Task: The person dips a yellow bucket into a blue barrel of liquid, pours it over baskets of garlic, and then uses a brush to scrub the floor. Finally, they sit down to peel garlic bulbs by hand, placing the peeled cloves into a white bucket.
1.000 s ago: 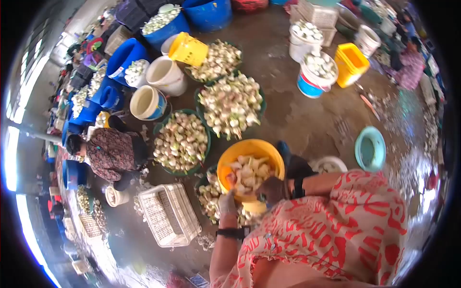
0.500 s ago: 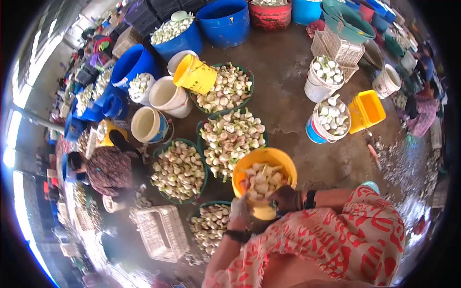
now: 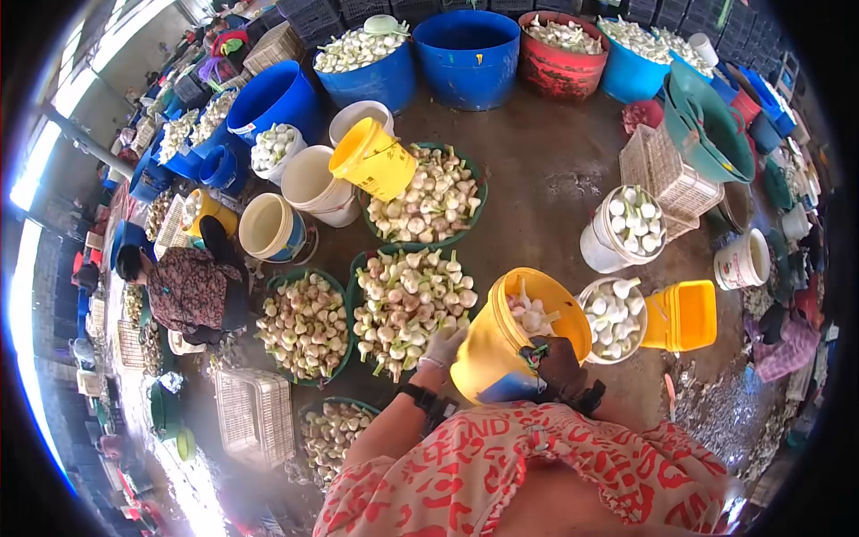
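Note:
A yellow bucket (image 3: 488,345) is tilted toward the right in front of my body, with garlic bulbs (image 3: 531,315) inside it. My left hand (image 3: 443,346), in a pale glove, presses against the bucket's left side; its fingertips are partly hidden. On the near right rim, my right hand (image 3: 562,365) in a dark glove grips the bucket. Just beyond the bucket's right rim stands a white bucket of peeled-looking garlic (image 3: 614,318). Left of my left hand is a green basket heaped with garlic bulbs (image 3: 413,304).
More garlic-filled baskets (image 3: 306,327) stand to the left, near a white plastic crate (image 3: 255,419). A tilted yellow pail (image 3: 371,159) rests on a far heap. A yellow square bucket (image 3: 682,315) lies at right. A person (image 3: 192,291) crouches at left. Blue tubs (image 3: 465,63) line the back.
The yellow bucket has moved right and is now tilted, close to the white garlic bucket. Both hands moved with it; my left hand shifted from its near rim to its left side. The view has turned.

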A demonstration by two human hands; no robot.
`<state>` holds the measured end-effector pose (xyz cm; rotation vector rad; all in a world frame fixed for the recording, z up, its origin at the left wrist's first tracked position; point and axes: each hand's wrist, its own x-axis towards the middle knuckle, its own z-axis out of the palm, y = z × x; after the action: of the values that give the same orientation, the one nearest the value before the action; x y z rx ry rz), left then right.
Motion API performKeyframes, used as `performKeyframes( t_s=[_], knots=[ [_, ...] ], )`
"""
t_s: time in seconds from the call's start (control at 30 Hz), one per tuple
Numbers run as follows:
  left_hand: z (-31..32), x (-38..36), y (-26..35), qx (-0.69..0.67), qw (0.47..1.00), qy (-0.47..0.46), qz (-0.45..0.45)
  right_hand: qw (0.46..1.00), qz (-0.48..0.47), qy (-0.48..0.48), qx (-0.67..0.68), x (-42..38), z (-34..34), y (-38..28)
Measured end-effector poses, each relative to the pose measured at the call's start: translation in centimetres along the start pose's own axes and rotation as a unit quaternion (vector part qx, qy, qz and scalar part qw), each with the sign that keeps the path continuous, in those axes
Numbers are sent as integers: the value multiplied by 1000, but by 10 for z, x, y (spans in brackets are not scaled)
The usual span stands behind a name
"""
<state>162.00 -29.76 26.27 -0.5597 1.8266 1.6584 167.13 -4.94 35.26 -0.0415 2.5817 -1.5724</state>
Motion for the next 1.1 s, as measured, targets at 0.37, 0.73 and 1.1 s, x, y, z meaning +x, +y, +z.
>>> performKeyframes(
  t_s=[0.37, 0.73, 1.1],
  knots=[
    [76, 152, 38, -103, 959, 29, -261, 1000, -23, 0, -18, 187, -128, -10],
    [92, 299, 218, -423, 877, -48, -224, 996, 28, -74, -44, 400, -182, -27],
    [49, 424, 304, -400, 883, 127, -209, 982, -139, -126, 6, 617, -186, -70]
  ],
)
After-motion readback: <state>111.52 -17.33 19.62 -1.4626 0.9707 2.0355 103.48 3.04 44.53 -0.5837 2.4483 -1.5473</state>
